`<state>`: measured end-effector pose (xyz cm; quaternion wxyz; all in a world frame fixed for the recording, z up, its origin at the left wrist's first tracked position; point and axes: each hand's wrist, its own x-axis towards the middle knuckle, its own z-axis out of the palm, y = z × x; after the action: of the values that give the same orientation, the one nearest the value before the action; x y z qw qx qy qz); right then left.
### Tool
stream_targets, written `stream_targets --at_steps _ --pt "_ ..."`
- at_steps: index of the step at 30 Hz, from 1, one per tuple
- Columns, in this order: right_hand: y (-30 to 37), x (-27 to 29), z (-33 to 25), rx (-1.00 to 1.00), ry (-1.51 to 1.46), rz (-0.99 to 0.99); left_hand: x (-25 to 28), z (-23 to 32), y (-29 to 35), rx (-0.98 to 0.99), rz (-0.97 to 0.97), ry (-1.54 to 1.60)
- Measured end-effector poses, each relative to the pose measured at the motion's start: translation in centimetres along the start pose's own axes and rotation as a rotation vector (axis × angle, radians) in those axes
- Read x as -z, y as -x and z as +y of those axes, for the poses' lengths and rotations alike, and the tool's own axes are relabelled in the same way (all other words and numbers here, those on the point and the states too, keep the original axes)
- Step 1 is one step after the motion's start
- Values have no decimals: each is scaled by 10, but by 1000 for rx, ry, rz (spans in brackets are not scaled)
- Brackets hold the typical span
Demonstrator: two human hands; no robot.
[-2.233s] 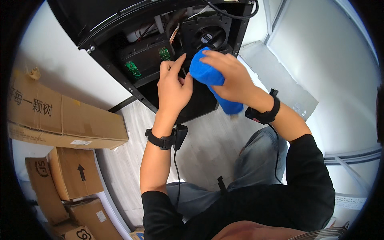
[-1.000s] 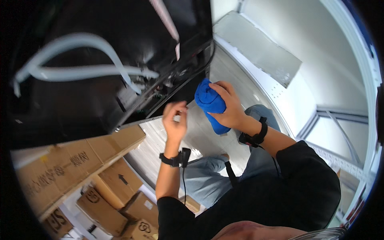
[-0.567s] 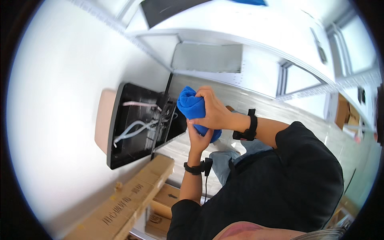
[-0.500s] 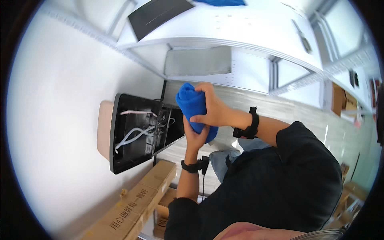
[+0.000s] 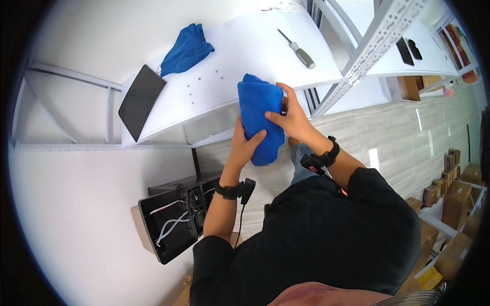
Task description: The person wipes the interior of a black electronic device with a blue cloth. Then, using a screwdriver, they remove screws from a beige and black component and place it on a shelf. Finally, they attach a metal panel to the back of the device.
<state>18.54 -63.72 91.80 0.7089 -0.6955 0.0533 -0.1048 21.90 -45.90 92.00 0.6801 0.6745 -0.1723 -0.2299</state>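
A folded blue cloth (image 5: 259, 104) hangs in front of the white shelf's front edge, held in both hands. My left hand (image 5: 246, 145) grips its lower left side, thumb lying across the front. My right hand (image 5: 292, 115) pinches its right edge, with the thumb on the face and the fingers partly hidden behind. On the shelf (image 5: 235, 46) lie a second blue cloth, crumpled (image 5: 188, 51), and a screwdriver (image 5: 302, 53) with a grey-green handle. Several small screws (image 5: 199, 79) are scattered between the second cloth and the shelf's front edge.
A dark flat panel (image 5: 143, 102) rests at the shelf's left end. Below left stands an opened black appliance (image 5: 173, 224) with pale tubes inside. A perforated metal post (image 5: 365, 61) rises right of the shelf. Cardboard boxes (image 5: 457, 199) are stacked at the far right.
The view has shifted, showing more of the shelf top. The cloth, a thick rolled bundle before, now appears as a flatter folded panel. Both hands have changed their hold on it.
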Motion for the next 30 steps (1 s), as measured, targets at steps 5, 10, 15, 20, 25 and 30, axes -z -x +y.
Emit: stream_targets --at_steps 5,10,15,20,25,30 --pt "-86 55 14 -79 103 145 -29 7 -77 132 80 -135" --pt "-143 77 20 -30 199 2 -35 -9 -133 -3 238 -294" --pt "-167 102 19 142 583 -45 -32 -31 -180 -131 316 -584" --pt "-174 136 32 215 851 243 -33 -40 -199 -84 307 -674" --pt "-181 137 42 -16 995 250 -22 -29 -200 -40 212 -642" --pt "-188 131 53 -98 1005 152 -2 -13 -176 72 176 -427"
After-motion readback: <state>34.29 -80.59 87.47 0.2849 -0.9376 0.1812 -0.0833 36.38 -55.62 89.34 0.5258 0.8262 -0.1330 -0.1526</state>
